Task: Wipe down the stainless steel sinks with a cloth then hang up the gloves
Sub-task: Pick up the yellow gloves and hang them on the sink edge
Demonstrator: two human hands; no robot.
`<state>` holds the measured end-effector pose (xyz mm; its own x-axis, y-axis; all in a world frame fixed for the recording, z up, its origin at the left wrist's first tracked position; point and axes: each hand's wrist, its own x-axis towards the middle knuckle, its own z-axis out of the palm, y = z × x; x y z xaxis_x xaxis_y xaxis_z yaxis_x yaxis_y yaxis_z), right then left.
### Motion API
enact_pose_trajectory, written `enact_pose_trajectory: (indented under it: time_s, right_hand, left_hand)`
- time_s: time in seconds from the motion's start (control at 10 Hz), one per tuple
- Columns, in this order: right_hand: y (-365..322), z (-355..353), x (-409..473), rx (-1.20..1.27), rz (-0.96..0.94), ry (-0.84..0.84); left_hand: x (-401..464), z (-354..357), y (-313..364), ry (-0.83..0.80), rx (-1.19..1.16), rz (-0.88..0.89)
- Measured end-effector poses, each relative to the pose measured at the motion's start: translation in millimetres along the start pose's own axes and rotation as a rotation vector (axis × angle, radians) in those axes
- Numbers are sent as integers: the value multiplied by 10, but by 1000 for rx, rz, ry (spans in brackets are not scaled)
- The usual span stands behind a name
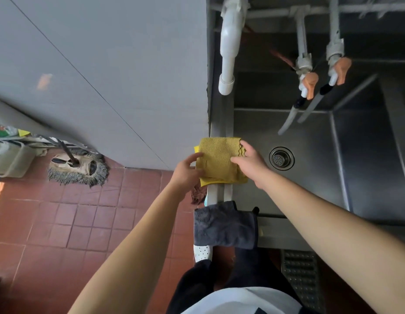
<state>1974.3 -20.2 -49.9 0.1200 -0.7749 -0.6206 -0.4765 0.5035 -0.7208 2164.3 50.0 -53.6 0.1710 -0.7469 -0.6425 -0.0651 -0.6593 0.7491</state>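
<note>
A folded yellow cloth [216,158] lies over the left rim of the stainless steel sink [314,182]. My left hand [187,172] holds the cloth's left edge, thumb on top. My right hand [250,163] grips its right side with curled fingers. A dark grey cloth [226,225] hangs over the same rim, nearer to me. The sink's round drain [281,158] shows just right of my right hand. No gloves are in view.
A white drain pipe [228,53] and two taps with orange handles [310,83] hang above the basin. A grey wall panel [106,75] stands to the left. A dust mop head [78,169] lies on the red tiled floor [61,223].
</note>
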Motion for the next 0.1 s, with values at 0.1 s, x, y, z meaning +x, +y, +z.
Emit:
enact_pose_trajectory:
  time_s: [0.1]
  right_hand:
    - [21,-81,-120,-3,-43,-5]
  left_hand:
    - [-72,-33,5,-44,47,19]
